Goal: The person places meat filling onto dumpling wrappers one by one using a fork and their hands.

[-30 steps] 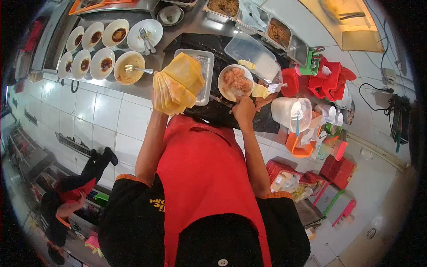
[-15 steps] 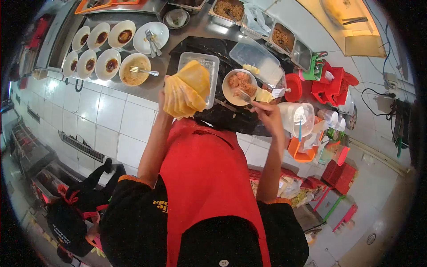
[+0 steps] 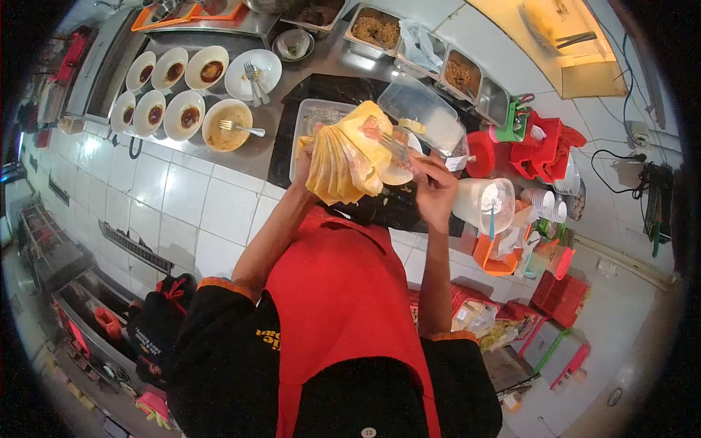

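Observation:
A fanned stack of yellow dough wrappers (image 3: 343, 164) rests in my left hand (image 3: 304, 159), whose fingers are mostly hidden behind it. My right hand (image 3: 436, 188) is closed on a fork (image 3: 395, 148). The tines are at the top wrapper, beside a small dab of pinkish filling (image 3: 371, 128) on it. Just behind, the white bowl (image 3: 398, 175) of filling is partly covered by the wrappers and my right hand. Below the stack lies a clear plastic tray (image 3: 321, 109), partly hidden.
Several white bowls (image 3: 182, 119) with dark sauce stand at left, near a plate (image 3: 270, 71) with forks and a bowl (image 3: 217, 139) with another fork. Metal pans (image 3: 372, 29) line the back. A powder tub (image 3: 475, 204) and red baskets (image 3: 544, 150) are at right. Another person (image 3: 164, 321) is lower left.
My left hand has carried the wrappers right, over toward the bowl. The fork has left the bowl and come to the top wrapper, where filling now shows. The other person has shifted.

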Available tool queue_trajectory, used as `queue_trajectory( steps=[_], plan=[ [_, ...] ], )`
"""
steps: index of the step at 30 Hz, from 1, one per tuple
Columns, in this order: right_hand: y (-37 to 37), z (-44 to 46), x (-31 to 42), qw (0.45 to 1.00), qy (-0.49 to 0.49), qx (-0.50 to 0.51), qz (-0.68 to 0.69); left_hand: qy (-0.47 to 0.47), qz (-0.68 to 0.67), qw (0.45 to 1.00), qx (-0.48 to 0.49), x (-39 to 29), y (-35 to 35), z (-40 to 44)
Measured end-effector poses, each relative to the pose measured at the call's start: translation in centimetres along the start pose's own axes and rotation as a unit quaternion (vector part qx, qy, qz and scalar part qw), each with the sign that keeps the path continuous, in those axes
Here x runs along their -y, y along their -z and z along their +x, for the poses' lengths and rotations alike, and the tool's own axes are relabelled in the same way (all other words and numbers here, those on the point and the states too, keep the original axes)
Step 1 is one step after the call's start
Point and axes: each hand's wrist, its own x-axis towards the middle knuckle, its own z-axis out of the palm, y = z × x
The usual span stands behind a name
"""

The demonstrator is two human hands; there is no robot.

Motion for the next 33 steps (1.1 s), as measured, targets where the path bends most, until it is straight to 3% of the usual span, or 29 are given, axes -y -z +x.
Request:
queue_trajectory(
  steps=[1,3,7,9,11,12,16,18,21,24,26,27,28,29,31,32,33],
  plan=[
    [0.7,-0.2,0.1,1.0,0.001,-0.001,0.001,-0.014,0.019,0.999,0.031,-0.4,0.3,-0.1],
    [2.5,-0.5,0.9,0.988,-0.113,0.033,0.105,-0.025,0.039,0.997,0.063,-1.3,1.7,-0.3],
    [3.6,1.2,5.6,0.987,-0.103,0.099,0.067,-0.065,0.195,0.979,0.014,-1.2,3.1,-0.9],
    [3.4,2.4,4.5,0.994,0.029,0.097,-0.031,-0.071,0.257,0.964,-0.012,-0.4,2.5,-1.3],
    [3.4,2.9,4.1,0.972,-0.166,0.133,0.099,-0.029,0.213,0.975,-0.048,0.0,2.0,-1.5],
    [3.5,3.1,3.7,0.968,-0.161,0.14,0.135,-0.019,0.183,0.983,0.007,-0.3,1.7,-1.5],
    [3.3,2.2,3.9,0.979,-0.137,0.136,0.063,-0.035,0.171,0.984,-0.044,-0.2,2.1,-1.7],
    [1.6,1.5,4.8,0.996,-0.019,0.089,0.023,-0.024,0.107,0.994,-0.011,-0.6,2.4,-1.7],
    [-0.4,0.5,3.8,0.997,0.008,0.054,0.063,-0.047,0.094,0.994,0.014,-0.2,2.9,-1.1],
    [-0.2,0.0,3.3,0.997,-0.019,0.054,0.057,-0.023,0.046,0.997,0.061,-0.3,2.4,-1.2],
    [1.1,-0.1,3.0,0.997,-0.038,0.051,0.052,-0.042,0.05,0.997,0.044,-0.4,2.4,-1.6],
    [2.3,-0.3,3.0,0.993,-0.089,0.064,0.049,-0.063,0.055,0.996,0.027,-0.5,2.2,-1.7],
    [2.9,-0.4,3.1,0.986,-0.141,0.077,0.046,-0.042,0.034,0.995,0.088,-1.0,1.9,-1.5],
    [2.9,-0.5,3.2,0.986,-0.14,0.077,0.047,-0.043,0.035,0.995,0.088,-1.1,1.5,-1.6],
    [2.9,-0.4,4.0,0.971,-0.14,0.091,0.168,-0.052,0.169,0.982,-0.06,-0.5,-0.1,-1.9],
    [2.3,-0.1,4.8,0.968,-0.14,0.107,0.182,-0.053,0.275,0.945,-0.17,0.4,-1.6,-2.5],
    [1.2,0.3,4.9,0.968,-0.142,0.104,0.181,-0.05,0.275,0.945,-0.17,1.2,-2.1,-2.7]
  ],
)
